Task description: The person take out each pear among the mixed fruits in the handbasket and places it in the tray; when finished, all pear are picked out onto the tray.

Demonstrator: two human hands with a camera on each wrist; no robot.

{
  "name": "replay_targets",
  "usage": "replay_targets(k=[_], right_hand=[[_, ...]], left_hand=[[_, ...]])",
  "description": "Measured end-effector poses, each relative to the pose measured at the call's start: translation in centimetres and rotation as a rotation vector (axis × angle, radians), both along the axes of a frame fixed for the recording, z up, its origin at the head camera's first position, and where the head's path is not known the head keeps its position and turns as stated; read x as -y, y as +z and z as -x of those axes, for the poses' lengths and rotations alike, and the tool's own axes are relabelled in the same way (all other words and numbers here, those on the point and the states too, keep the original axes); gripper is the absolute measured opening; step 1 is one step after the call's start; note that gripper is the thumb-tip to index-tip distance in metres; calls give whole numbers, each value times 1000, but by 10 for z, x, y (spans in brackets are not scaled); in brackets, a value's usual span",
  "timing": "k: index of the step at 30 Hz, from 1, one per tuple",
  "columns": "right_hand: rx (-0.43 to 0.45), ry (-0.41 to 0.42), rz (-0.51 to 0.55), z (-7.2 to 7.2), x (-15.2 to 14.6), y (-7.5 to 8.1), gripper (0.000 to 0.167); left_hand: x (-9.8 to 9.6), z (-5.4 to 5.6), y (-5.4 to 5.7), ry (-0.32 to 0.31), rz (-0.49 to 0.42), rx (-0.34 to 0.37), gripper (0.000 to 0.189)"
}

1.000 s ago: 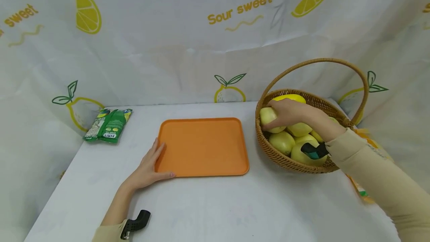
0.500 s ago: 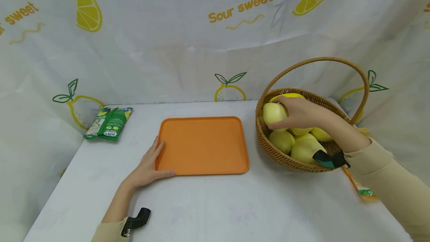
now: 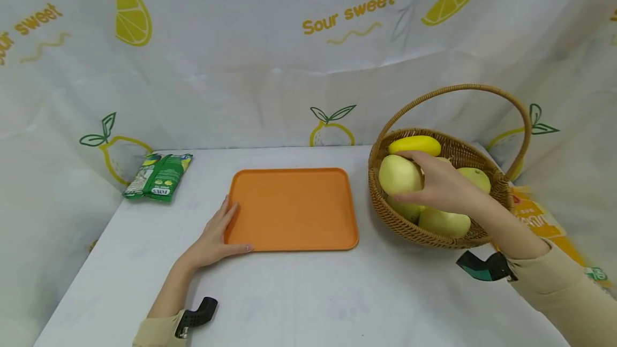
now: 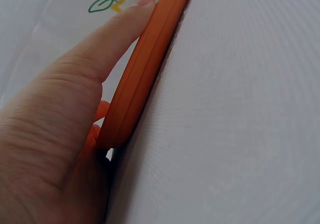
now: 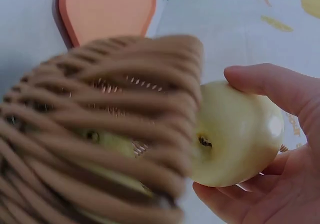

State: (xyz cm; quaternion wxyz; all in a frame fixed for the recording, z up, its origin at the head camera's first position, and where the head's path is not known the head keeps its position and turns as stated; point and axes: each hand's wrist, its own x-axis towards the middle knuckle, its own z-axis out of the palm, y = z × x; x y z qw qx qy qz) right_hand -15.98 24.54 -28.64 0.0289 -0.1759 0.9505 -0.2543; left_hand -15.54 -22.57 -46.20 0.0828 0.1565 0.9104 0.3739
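Note:
My right hand [image 3: 443, 183] grips a pale yellow-green apple [image 3: 399, 174] over the left part of a wicker basket [image 3: 400, 232]. In the right wrist view, thumb and fingers clasp the apple [image 5: 235, 134] from opposite sides, its dark-pitted end showing, beside the basket's woven wall [image 5: 125, 124]. Below and behind it in the basket lie several more apples [image 3: 444, 223] and a smooth yellow fruit [image 3: 414, 145]. My left hand [image 3: 209, 242] rests at the near left corner of an orange tray [image 3: 294, 210], fingers spread along its edge; the straight thumb lies on the rim [image 4: 145, 69].
A green snack packet [image 3: 159, 176] lies on the white table at the back left. Right of the basket, an orange packet [image 3: 542, 224] is partly covered by my right arm. The basket's tall handle [image 3: 463, 88] arches above it. A lemon-print cloth [image 3: 250, 58] hangs behind.
The right hand has lifted the apple from among the others and drawn it slightly right and nearer, uncovering the yellow fruit. The left hand and tray have stayed put.

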Motion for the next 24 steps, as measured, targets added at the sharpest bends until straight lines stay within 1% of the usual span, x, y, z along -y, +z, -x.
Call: replay_targets(k=[4, 10, 14, 19, 21, 24], right_hand=[[-54, -25, 70, -5, 3, -9, 88], [-155, -94, 150, -11, 8, -22, 90], [-244, -137, 180, -15, 14, -29, 89], [-327, -190, 223, -20, 20, -36, 91], [-372, -202, 242, -20, 23, -40, 92], [-463, -206, 263, -19, 27, -45, 91]], left_hand=[[0, 0, 0, 3, -4, 3, 110], [-1, -1, 1, 4, -7, 9, 110], [-1, -1, 0, 7, -9, 12, 110], [-1, 0, 0, 7, -9, 9, 109], [-1, 1, 0, 6, -7, 5, 110], [-1, 1, 0, 9, -2, 3, 109]])
